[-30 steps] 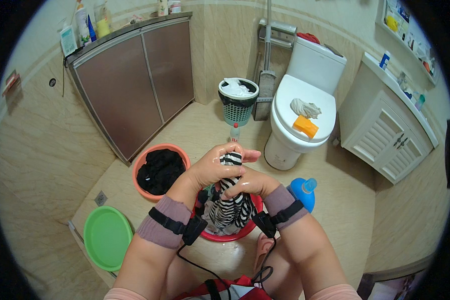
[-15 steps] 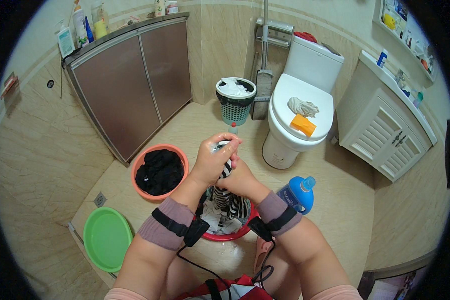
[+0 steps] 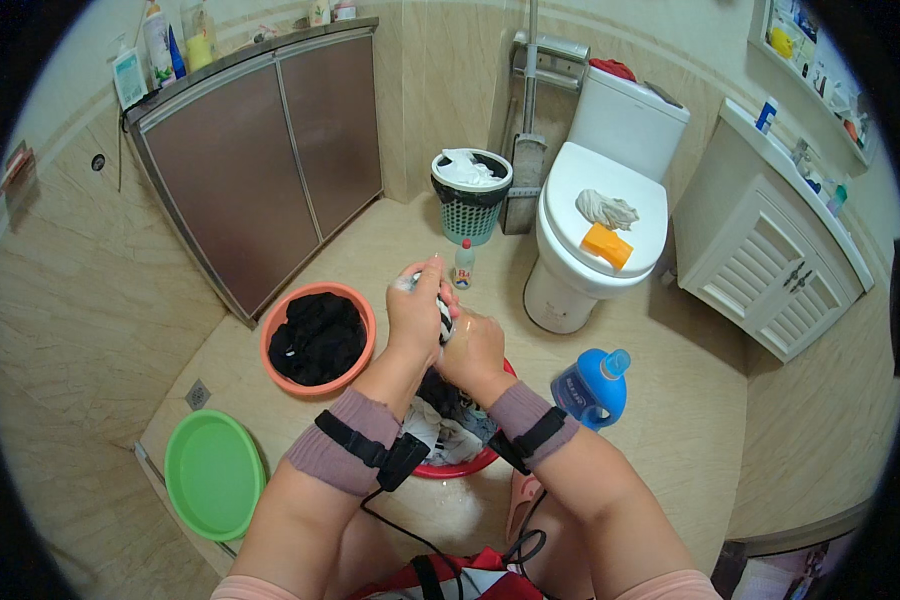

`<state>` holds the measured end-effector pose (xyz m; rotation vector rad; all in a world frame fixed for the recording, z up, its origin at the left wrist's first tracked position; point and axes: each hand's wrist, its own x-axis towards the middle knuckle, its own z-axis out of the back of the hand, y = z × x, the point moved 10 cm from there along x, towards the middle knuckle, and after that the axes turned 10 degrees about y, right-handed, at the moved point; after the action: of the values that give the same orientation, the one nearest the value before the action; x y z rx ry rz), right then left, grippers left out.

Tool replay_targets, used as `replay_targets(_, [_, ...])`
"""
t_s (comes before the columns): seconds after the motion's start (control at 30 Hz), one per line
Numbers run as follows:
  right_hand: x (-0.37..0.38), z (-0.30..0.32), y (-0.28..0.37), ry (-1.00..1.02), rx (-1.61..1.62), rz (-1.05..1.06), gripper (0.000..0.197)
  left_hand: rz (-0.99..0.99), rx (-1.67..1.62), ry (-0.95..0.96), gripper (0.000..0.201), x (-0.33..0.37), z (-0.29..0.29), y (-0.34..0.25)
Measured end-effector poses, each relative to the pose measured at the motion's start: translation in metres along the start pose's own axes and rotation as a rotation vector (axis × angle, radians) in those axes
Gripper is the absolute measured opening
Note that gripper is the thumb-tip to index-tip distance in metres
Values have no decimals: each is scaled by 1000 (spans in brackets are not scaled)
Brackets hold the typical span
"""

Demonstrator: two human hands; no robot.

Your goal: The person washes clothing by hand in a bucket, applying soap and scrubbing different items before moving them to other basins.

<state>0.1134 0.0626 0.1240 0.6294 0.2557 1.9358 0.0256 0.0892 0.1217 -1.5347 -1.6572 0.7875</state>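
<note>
Above a red basin [image 3: 473, 467], both my hands grip a wet black-and-white striped garment [image 3: 446, 322], bunched up small. My left hand [image 3: 413, 312] is closed round its upper part, with white suds on the fingers. Just below and to the right, my right hand [image 3: 475, 350] is wrapped round the lower part. Most of the garment is hidden by my fingers. Wet clothes [image 3: 452, 440], in grey, white and dark cloth, fill the basin under my wrists.
Left of my hands stands an orange basin [image 3: 370, 350] of black clothes, with a green basin [image 3: 213, 475] nearer. A blue detergent jug [image 3: 595, 388] is on the right. Ahead are a small red-capped bottle [image 3: 464, 268], a waste bin [image 3: 467, 215] and a toilet [image 3: 570, 290].
The striped garment no longer hangs down into the basin; it is bunched between my hands. My right hand has turned and come closer beside the left. The small bottle is now uncovered.
</note>
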Motion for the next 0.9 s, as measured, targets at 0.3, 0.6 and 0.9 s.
replay_targets(0.3, [2, 0, 4, -94, -70, 54, 29, 29, -170, -190, 24, 2, 28, 18])
replay_targets(0.6, [6, 11, 9, 26, 58, -27, 36, 26, -116, -191, 24, -1, 26, 9])
replay_targets(0.9, [10, -7, -5, 519, 842, -7, 39, 65, 364, 509, 54, -16, -32, -25])
